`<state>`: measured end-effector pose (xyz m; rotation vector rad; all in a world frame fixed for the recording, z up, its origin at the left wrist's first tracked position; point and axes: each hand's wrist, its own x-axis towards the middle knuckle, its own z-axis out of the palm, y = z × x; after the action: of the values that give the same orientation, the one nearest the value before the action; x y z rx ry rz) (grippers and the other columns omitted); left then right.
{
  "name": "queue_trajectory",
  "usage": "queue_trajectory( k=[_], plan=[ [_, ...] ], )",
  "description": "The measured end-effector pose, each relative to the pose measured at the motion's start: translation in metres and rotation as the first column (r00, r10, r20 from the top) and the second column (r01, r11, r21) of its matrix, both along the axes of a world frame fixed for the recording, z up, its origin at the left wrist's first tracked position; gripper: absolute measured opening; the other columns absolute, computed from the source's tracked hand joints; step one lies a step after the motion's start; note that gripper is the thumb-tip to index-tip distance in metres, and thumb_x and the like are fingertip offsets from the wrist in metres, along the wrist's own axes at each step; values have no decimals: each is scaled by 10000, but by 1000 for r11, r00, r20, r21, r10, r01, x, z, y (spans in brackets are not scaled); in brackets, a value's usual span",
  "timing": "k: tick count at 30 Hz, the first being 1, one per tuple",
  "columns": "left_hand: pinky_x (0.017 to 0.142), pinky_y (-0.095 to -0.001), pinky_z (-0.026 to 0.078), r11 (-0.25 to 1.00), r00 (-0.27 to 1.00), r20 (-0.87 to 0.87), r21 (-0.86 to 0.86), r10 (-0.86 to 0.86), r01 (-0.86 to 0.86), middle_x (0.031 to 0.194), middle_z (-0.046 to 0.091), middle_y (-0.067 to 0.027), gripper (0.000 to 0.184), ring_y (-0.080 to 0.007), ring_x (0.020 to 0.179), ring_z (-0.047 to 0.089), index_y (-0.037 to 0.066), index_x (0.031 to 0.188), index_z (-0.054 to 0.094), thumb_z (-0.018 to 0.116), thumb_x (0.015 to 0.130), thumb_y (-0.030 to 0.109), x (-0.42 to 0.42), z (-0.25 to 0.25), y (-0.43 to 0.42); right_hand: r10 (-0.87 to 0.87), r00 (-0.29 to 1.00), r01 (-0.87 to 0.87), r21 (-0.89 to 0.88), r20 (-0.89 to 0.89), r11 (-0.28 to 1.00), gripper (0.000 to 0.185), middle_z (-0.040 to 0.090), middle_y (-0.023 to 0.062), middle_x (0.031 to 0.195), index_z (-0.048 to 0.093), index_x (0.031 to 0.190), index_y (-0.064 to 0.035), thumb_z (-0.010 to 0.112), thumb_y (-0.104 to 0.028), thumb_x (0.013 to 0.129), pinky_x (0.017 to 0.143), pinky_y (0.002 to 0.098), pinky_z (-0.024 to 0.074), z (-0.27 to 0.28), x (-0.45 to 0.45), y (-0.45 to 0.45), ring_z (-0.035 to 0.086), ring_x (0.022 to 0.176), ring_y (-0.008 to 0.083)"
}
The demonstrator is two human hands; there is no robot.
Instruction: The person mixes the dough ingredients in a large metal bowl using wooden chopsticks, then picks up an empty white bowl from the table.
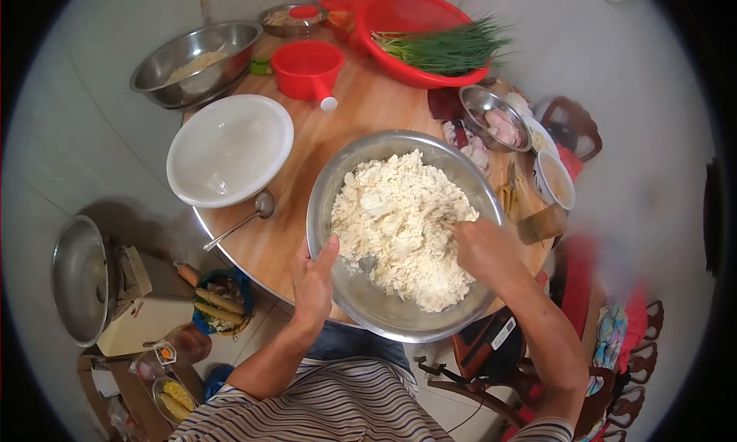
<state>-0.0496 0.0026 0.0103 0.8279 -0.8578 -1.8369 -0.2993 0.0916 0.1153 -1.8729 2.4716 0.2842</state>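
Note:
A large metal bowl point(332, 298) at the table's front edge holds crumbly, pale floured dough point(403, 227) with some loose clumps. My left hand point(313, 281) grips the bowl's left rim, thumb up at the inner side and the other fingers mostly hidden behind the wall. Over the bowl's right side, my right hand point(485, 246) is closed around what look like chopsticks point(444, 218), their tips in the dough. A white bowl point(230, 150), wet inside, stands to the left, with a metal spoon point(244, 225) lying beside it.
Behind are a metal basin point(196, 62), a red dipper point(307, 64) and a red basin point(407, 16) of green chives point(445, 47). At right stand a small metal bowl point(495, 118) with pinkish contents and a white bowl point(554, 179). Carved chairs point(645, 350) line the right side.

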Motion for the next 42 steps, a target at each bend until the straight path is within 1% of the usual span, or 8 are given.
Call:
queue_trajectory(
  k=[8, 18, 21, 25, 28, 33, 37, 42],
  plan=[
    [946, -333, 524, 999, 999, -48, -34, 21, -23, 1225, 668, -112, 398, -173, 1075, 649, -24, 1377, 555, 573, 1067, 224, -6, -11, -1, 279, 953, -282, 3, 118, 960, 244, 661, 215, 679, 688, 971, 46, 632, -61, 759, 627, 481, 569, -14, 51, 23, 713, 693, 383],
    [934, -294, 476, 999, 998, -48, -9, 45, -45, 1160, 679, -83, 383, -127, 1026, 609, -48, 1302, 611, 579, 1074, 259, -4, -8, 2, 117, 993, -116, 191, 9, 975, 230, 682, 171, 735, 728, 992, -55, 626, -91, 789, 693, 519, 544, 57, 25, 79, 705, 738, 387],
    [949, -301, 480, 998, 997, -58, -16, 55, -56, 1174, 680, -88, 386, -134, 1044, 617, -46, 1314, 605, 580, 1072, 254, -4, -3, 2, 108, 982, -110, 1, -156, 994, 183, 683, 184, 721, 754, 919, -72, 627, -63, 787, 651, 483, 541, 56, 7, 65, 708, 708, 374],
    [935, -328, 527, 999, 1000, 12, -36, 1, 0, 1215, 663, -107, 417, -165, 1073, 645, -27, 1362, 558, 592, 1059, 258, 0, -12, -1, 53, 991, -67, -114, -124, 991, 171, 682, 191, 714, 750, 892, -56, 628, -41, 774, 669, 486, 557, 42, -9, 21, 710, 698, 373],
    [920, -325, 534, 1000, 999, 20, -11, 27, -26, 1193, 667, -101, 416, -162, 1053, 652, -24, 1342, 572, 604, 1053, 273, -2, -11, 0, 203, 979, -204, -189, -24, 960, 177, 653, 210, 719, 713, 940, -26, 594, -40, 809, 662, 500, 549, 4, -3, -3, 685, 701, 404],
    [987, -326, 489, 996, 998, -41, 83, 44, -41, 1250, 654, -124, 445, -171, 1096, 630, -52, 1376, 543, 597, 1055, 251, -3, 6, 4, 302, 945, -315, 102, 125, 943, 325, 673, 168, 717, 691, 1109, -39, 626, -35, 790, 696, 481, 565, -8, 27, 23, 712, 728, 352],
    [998, -337, 485, 998, 999, -40, 52, 36, -34, 1249, 654, -130, 456, -177, 1106, 627, -54, 1385, 538, 602, 1051, 251, -1, 0, 1, 220, 958, -245, 134, 183, 960, 320, 670, 178, 732, 684, 1127, -44, 633, -61, 811, 702, 491, 563, 34, 22, 56, 706, 741, 376],
    [1002, -342, 483, 997, 999, -15, 51, 50, -50, 1260, 650, -135, 447, -181, 1113, 625, -56, 1388, 539, 596, 1050, 231, -2, 6, 3, 50, 995, -45, 53, -91, 998, 234, 682, 213, 723, 713, 1017, 9, 628, -54, 808, 679, 497, 557, 61, -17, 62, 707, 719, 401]
  ],
)
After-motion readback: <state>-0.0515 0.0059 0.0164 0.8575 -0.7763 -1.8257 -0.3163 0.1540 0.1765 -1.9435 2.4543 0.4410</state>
